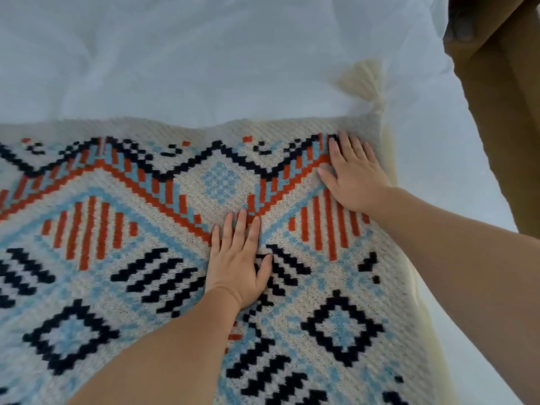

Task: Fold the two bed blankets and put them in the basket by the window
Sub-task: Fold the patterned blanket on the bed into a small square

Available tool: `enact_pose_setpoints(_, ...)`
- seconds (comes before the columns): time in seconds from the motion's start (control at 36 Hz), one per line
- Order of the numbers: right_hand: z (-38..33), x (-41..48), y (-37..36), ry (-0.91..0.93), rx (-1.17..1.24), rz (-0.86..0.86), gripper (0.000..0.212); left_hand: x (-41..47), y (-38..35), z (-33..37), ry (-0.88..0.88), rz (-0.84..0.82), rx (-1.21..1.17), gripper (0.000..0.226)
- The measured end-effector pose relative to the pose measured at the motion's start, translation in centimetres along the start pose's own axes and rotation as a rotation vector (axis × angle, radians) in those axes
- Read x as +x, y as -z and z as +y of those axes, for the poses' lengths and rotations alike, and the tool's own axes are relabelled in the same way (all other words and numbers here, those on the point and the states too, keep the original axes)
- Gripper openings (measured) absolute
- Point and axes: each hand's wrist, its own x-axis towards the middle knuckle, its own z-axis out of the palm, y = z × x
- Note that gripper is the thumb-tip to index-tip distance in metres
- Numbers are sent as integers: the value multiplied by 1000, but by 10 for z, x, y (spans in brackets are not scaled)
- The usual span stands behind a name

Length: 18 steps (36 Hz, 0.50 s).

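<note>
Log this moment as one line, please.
blanket: spread on bed | left hand: flat on blanket, mid-pattern | right hand: flat near tassel corner | basket: not in view

Blanket [117, 273]: knitted, cream ground, geometric pattern in navy, light blue and orange-red (zigzags, diamonds, striped blocks). You have it spread flat on the white bed cover [204, 54], running out of view at left and bottom. The far edge lies roughly straight across. A pale fuzzy strip runs along the right edge; lower layer or fringe, cannot tell. One cream tassel [365, 83] at the far right corner points away from you.
</note>
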Motion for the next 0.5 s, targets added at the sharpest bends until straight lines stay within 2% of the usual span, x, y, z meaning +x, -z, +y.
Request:
enact_pose_setpoints(0.14, 8, 27, 11, -30, 10, 46, 61, 0, -8, -3, -19, 10, 2, 72)
enact_pose_setpoints(0.36, 10, 47, 26, -58, 64, 142, 54, 1, -14, -6, -53, 20, 6, 73)
enact_pose_setpoints(0.5, 15, 43, 34, -92, -77, 263, 27, 2, -13, -7, -59, 16, 14, 72)
